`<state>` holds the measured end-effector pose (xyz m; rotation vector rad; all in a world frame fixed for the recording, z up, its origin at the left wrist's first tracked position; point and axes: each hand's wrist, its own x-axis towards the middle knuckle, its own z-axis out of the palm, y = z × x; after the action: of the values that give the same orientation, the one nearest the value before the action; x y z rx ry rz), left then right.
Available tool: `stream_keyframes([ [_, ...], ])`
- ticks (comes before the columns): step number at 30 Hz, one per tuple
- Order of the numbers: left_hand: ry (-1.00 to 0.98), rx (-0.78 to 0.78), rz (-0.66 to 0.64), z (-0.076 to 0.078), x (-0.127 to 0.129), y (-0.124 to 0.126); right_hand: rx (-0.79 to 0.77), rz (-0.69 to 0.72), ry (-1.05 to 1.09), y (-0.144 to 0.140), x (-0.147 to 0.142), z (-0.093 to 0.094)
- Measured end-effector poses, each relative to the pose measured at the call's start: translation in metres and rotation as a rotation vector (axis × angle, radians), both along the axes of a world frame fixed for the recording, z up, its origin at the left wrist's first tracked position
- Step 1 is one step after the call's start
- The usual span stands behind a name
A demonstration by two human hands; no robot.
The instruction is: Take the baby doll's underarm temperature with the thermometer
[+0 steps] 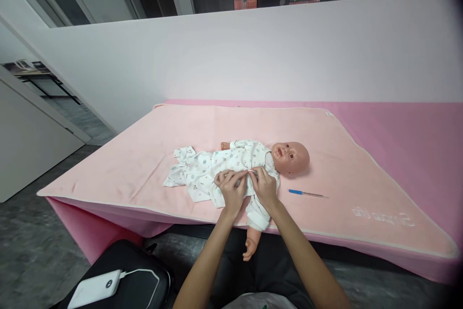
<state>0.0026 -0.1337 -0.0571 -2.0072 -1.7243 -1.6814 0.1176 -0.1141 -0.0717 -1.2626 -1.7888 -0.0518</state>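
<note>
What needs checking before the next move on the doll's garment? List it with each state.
1. Doll lies flat on the pink blanket: ok.
2. Left hand and right hand both pinch the printed garment at the chest: ok.
3. Front edges meet between the fingertips: cannot tell.
4. Doll's near arm on the table: not ok, it hangs over the edge.
5. Blue pen apart from the hands: ok.

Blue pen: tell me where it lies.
In the head view, the blue pen lies on the pink blanket, right of the right hand, just below the doll's head.
</note>
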Motion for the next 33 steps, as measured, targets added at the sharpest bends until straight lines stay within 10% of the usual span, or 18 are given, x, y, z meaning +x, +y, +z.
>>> stream_keyframes([
  [33, 0.134, -0.069, 0.045, -0.003, -0.024, -0.006, 0.169, 0.085, 0.194, -0.004, 0.003, 0.002],
])
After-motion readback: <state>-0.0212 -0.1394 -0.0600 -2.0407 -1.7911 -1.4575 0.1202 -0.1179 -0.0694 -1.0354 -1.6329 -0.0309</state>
